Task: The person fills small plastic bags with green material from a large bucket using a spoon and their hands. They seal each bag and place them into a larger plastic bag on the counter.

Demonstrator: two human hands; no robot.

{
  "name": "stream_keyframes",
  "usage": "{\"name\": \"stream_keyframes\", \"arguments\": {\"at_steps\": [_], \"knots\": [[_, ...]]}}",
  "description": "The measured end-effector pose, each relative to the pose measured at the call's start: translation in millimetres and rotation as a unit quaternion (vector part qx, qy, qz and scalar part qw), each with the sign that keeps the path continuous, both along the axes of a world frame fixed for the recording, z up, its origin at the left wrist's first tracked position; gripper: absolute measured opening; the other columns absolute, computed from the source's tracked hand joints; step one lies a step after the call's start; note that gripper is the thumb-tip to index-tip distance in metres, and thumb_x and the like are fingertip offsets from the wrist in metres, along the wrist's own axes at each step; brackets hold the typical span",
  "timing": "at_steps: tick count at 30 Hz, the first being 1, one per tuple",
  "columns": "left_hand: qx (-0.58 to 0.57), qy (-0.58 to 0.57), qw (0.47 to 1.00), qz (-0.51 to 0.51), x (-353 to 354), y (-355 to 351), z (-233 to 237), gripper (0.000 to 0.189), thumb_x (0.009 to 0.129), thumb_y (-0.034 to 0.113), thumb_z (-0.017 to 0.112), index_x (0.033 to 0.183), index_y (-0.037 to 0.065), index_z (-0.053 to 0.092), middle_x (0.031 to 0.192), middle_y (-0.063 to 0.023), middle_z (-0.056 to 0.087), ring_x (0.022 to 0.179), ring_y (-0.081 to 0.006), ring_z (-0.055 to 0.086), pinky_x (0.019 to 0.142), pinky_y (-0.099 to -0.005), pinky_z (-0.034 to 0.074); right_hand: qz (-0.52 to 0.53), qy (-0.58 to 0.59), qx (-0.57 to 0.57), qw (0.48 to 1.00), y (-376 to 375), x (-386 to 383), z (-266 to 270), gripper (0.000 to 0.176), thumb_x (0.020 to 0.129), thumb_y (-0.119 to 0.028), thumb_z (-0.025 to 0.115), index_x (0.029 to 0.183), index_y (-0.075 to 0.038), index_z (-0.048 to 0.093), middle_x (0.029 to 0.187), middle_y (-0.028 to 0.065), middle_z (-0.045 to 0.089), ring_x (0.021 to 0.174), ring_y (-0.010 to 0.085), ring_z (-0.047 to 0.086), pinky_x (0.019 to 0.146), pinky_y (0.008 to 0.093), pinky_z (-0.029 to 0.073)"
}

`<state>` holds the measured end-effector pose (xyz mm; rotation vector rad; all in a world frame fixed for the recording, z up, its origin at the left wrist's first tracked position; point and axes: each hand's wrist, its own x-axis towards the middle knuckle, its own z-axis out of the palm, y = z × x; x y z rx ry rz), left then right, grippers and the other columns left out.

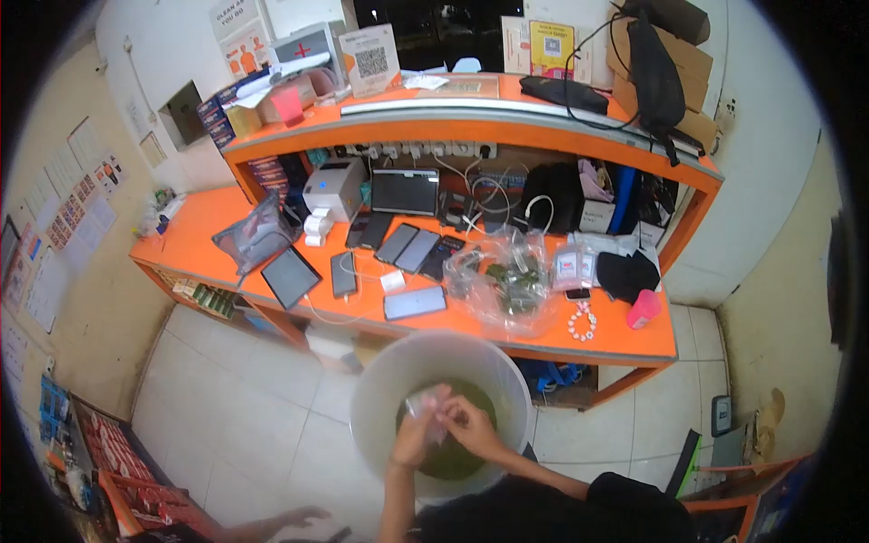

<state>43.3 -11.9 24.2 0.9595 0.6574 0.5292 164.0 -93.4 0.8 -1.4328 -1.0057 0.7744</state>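
Observation:
My left hand (pixel 413 438) is closed on a small clear plastic bag (pixel 422 402), over a large whitish tub (pixel 372 377). Close beside it, my right hand (pixel 472 428) has its fingers pinched together at the bag's edge. Both hands are above the mouth of the tub, and a dark green mass (pixel 457 466) lies at its bottom. What the small bag contains, if anything, is too blurred to tell.
Behind the tub runs an orange counter (pixel 543 339) with a large clear bag of green leaves (pixel 516 285), several phones, a tablet (pixel 291 277), a label printer (pixel 334 188) and a pink cup (pixel 644 309). Another person's hand (pixel 303 516) reaches in at lower left.

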Motion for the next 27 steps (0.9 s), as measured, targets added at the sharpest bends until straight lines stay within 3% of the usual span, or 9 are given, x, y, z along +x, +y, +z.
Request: {"name": "stream_keyframes", "arguments": {"at_steps": [5,7,12,15,21,23,24,26,27], "knots": [[-0.012,-0.008,0.999,0.030,-14.1,-5.8,-7.6,0.058,0.101,0.033,0.050,0.144,-0.004,0.037,0.143,-0.0133,0.048,0.129,-0.0229,0.048,0.109,-0.0358,0.037,0.053,-0.006,-0.021,0.998,7.1,12.6,-4.6,0.018,0.092,-0.021,0.068,0.097,-0.005,0.063,0.079,-0.0020,0.061,0.067,0.0017,0.049,0.058,0.0215,0.042],[-0.036,-0.014,0.997,0.072,-15.9,-10.8,-2.1,0.053,0.102,0.028,0.049,0.142,-0.005,0.037,0.141,-0.0181,0.048,0.125,-0.0268,0.052,0.100,-0.0390,0.047,0.119,0.031,-0.046,0.991,8.0,18.9,-2.1,0.018,0.093,-0.021,0.067,0.095,-0.004,0.067,0.083,-0.0017,0.064,0.068,0.0016,0.050,0.057,0.0214,0.041],[-0.015,0.015,0.989,0.147,-29.2,-12.4,-49.6,0.046,0.102,0.025,0.050,0.135,-0.005,0.043,0.130,-0.0191,0.057,0.115,-0.0272,0.059,0.095,-0.0387,0.050,0.143,0.047,-0.039,0.988,21.4,30.9,-14.6,0.022,0.095,-0.019,0.063,0.107,-0.002,0.070,0.089,0.0031,0.069,0.082,0.0069,0.058,0.077,0.0254,0.048],[0.012,0.038,0.979,0.200,-31.6,-14.9,-66.2,0.038,0.100,0.024,0.054,0.125,-0.005,0.052,0.118,-0.0162,0.063,0.105,-0.0253,0.063,0.091,-0.0366,0.051,0.172,0.023,-0.044,0.984,24.1,35.5,1.7,0.023,0.096,-0.020,0.061,0.106,0.000,0.069,0.092,0.0029,0.069,0.083,0.0068,0.058,0.076,0.0260,0.049],[0.087,0.105,0.960,0.245,-7.3,-50.0,-25.5,0.043,0.093,0.028,0.065,0.122,-0.002,0.058,0.110,-0.0072,0.063,0.096,-0.0185,0.058,0.085,-0.0328,0.047,0.319,0.006,-0.061,0.946,41.5,50.6,-33.2,0.027,0.099,-0.026,0.057,0.107,-0.003,0.067,0.093,0.0038,0.069,0.085,0.0104,0.061,0.081,0.0292,0.049],[0.073,0.266,0.925,0.263,20.9,-55.3,19.6,0.042,0.093,0.026,0.064,0.122,-0.003,0.058,0.112,-0.0074,0.063,0.098,-0.0175,0.057,0.086,-0.0322,0.047,0.336,0.013,-0.007,0.942,49.2,57.9,-43.6,0.027,0.098,-0.026,0.058,0.107,-0.003,0.066,0.097,0.0055,0.069,0.087,0.0121,0.061,0.081,0.0296,0.049],[0.178,0.221,0.916,0.282,20.5,-51.7,1.1,0.044,0.093,0.027,0.064,0.123,-0.003,0.058,0.115,-0.0083,0.062,0.100,-0.0168,0.057,0.087,-0.0321,0.046,0.315,0.022,0.039,0.948,51.8,59.1,-46.5,0.026,0.096,-0.027,0.061,0.104,-0.003,0.067,0.085,0.0041,0.067,0.076,0.0112,0.058,0.071,0.0297,0.047],[0.147,0.223,0.918,0.292,17.0,-53.8,-10.9,0.045,0.093,0.028,0.064,0.124,-0.003,0.057,0.117,-0.0090,0.061,0.103,-0.0174,0.056,0.089,-0.0323,0.046,0.312,-0.014,0.005,0.950,53.5,74.3,-28.2,0.025,0.094,-0.027,0.063,0.101,-0.004,0.068,0.074,0.0029,0.063,0.066,0.0104,0.055,0.063,0.0287,0.046],[0.111,0.221,0.922,0.297,21.3,-53.3,-12.4,0.046,0.093,0.028,0.064,0.125,-0.004,0.056,0.118,-0.0097,0.061,0.105,-0.0179,0.056,0.090,-0.0325,0.045,0.325,0.068,0.030,0.943,57.1,77.0,-23.5,0.024,0.094,-0.027,0.063,0.100,-0.004,0.068,0.073,0.0020,0.062,0.065,0.0102,0.054,0.063,0.0273,0.045]]}}
